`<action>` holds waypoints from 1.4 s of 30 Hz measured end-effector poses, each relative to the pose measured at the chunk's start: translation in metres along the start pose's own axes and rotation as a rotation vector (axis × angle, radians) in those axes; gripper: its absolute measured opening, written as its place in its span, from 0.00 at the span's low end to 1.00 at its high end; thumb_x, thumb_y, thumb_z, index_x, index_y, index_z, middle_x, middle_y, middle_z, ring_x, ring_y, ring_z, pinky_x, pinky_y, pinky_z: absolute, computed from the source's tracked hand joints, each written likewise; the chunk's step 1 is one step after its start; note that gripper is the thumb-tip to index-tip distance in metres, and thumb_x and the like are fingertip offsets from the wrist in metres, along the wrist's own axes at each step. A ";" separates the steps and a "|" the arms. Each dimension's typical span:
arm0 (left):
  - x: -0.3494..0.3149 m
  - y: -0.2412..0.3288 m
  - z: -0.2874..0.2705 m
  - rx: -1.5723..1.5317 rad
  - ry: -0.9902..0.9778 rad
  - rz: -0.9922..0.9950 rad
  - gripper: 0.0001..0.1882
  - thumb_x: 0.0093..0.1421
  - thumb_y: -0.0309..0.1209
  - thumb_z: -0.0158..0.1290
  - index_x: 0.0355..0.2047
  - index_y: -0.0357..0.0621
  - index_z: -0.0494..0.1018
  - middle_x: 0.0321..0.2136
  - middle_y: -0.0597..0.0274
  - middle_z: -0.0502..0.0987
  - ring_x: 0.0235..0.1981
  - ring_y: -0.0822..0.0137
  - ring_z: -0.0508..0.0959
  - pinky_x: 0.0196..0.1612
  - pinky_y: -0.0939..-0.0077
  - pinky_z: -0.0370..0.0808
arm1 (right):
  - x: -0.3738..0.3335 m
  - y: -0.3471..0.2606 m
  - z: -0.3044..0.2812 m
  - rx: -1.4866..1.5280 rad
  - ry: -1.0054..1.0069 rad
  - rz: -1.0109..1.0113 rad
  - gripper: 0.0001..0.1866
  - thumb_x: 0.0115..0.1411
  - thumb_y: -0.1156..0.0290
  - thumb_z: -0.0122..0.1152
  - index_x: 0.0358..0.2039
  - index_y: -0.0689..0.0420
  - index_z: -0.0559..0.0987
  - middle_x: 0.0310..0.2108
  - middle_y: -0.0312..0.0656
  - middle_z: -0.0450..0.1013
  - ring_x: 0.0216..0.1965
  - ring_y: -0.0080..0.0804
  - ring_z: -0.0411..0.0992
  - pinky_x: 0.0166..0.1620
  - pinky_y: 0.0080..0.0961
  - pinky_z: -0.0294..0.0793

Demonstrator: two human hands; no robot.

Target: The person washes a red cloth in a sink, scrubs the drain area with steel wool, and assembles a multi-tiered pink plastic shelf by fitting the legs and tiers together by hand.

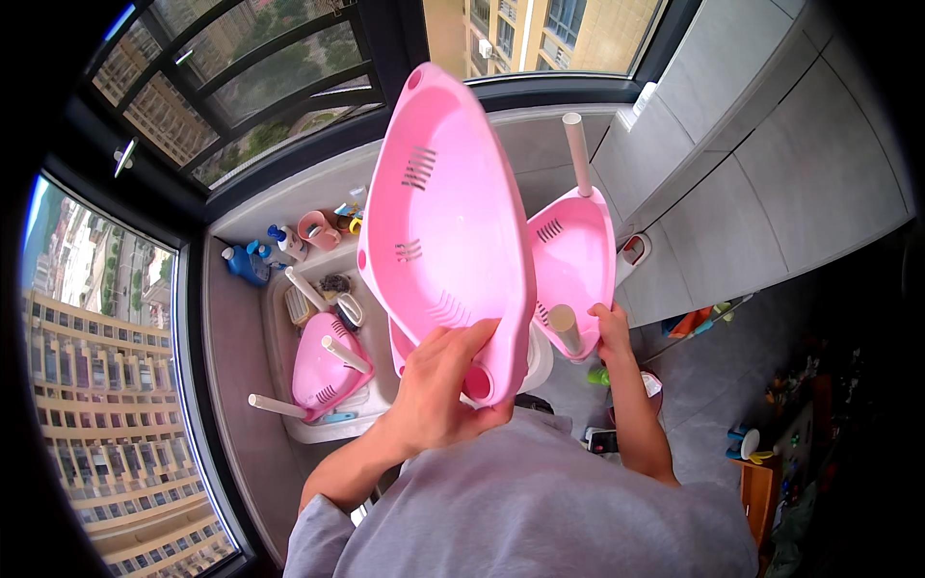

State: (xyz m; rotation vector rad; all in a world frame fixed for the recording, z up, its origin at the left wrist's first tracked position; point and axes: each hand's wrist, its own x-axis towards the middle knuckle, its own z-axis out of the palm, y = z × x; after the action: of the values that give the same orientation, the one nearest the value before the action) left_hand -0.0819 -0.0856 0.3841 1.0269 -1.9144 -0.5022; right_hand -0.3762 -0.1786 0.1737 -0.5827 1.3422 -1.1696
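My left hand (438, 390) grips the near corner of a pink three-cornered shelf tray (472, 226), thumb on its inner side. The tray is tilted up, with drain slots in its floor and round holes at its corners. On the right, my right hand (614, 332) is closed on the near edge of a second pink tray (581, 255). A white tube (576, 154) rises from that tray's far corner, and a cream tube (565, 329) from its near end. A third pink tray (323, 366) rests at the left, with white tubes (345, 354) sticking out of it.
Behind the third tray, a blue bottle (246, 266), pump bottles (287, 243) and a pink cup (317, 229) line the ledge. The pale basin (381, 385) lies below them. Windows stand left and ahead; a grey tiled wall (800, 164) is at right. A wooden cabinet (759, 496) stands lower right.
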 end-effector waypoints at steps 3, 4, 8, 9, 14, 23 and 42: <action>0.023 0.005 -0.018 0.093 -0.105 0.109 0.37 0.36 0.26 0.63 0.50 0.34 0.65 0.29 0.54 0.74 0.29 0.56 0.75 0.34 0.66 0.70 | -0.010 0.015 0.019 0.011 -0.080 0.010 0.21 0.46 0.79 0.52 0.44 0.66 0.73 0.36 0.42 0.73 0.35 0.30 0.72 0.39 0.26 0.72; 0.026 0.008 -0.023 0.097 -0.109 0.099 0.37 0.36 0.26 0.63 0.50 0.34 0.65 0.29 0.54 0.74 0.29 0.56 0.75 0.34 0.66 0.70 | -0.015 0.020 0.028 0.037 -0.103 0.009 0.21 0.46 0.79 0.52 0.45 0.65 0.73 0.36 0.41 0.73 0.35 0.29 0.72 0.40 0.26 0.72; 0.036 0.004 -0.039 0.141 -0.217 0.090 0.37 0.37 0.27 0.63 0.51 0.35 0.64 0.31 0.53 0.75 0.31 0.54 0.76 0.36 0.65 0.71 | -0.031 0.042 0.065 0.033 -0.130 0.014 0.21 0.46 0.79 0.52 0.44 0.66 0.73 0.37 0.42 0.73 0.36 0.29 0.72 0.41 0.25 0.71; 0.035 0.001 -0.044 0.140 -0.212 0.086 0.37 0.38 0.27 0.63 0.52 0.36 0.64 0.31 0.53 0.75 0.31 0.54 0.76 0.36 0.65 0.72 | -0.035 0.047 0.072 0.040 -0.130 0.025 0.21 0.46 0.79 0.52 0.44 0.66 0.73 0.37 0.42 0.73 0.36 0.29 0.72 0.41 0.25 0.71; 0.011 -0.011 -0.058 0.195 -0.311 -0.026 0.38 0.38 0.26 0.64 0.53 0.37 0.63 0.35 0.49 0.75 0.34 0.52 0.75 0.38 0.62 0.73 | -0.044 0.062 0.090 -0.043 -0.107 0.041 0.21 0.45 0.77 0.54 0.43 0.66 0.74 0.35 0.43 0.74 0.34 0.28 0.71 0.38 0.24 0.70; -0.004 -0.015 -0.069 0.252 -0.267 0.056 0.37 0.37 0.27 0.65 0.51 0.35 0.66 0.37 0.50 0.76 0.33 0.53 0.76 0.37 0.65 0.73 | -0.046 0.054 0.095 -0.119 -0.037 -0.018 0.29 0.44 0.75 0.57 0.50 0.67 0.69 0.35 0.44 0.71 0.36 0.29 0.70 0.39 0.24 0.70; -0.007 0.022 -0.072 0.366 -0.429 0.045 0.41 0.36 0.28 0.65 0.53 0.34 0.63 0.36 0.53 0.75 0.39 0.56 0.76 0.42 0.65 0.70 | -0.054 0.033 0.119 -0.042 -0.104 -0.038 0.31 0.44 0.78 0.52 0.53 0.68 0.68 0.42 0.47 0.71 0.41 0.31 0.71 0.44 0.24 0.70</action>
State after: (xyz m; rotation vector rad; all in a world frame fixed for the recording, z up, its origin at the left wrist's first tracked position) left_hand -0.0295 -0.0638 0.4338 1.1717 -2.4718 -0.3737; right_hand -0.2455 -0.1527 0.1925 -0.6926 1.2746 -1.1289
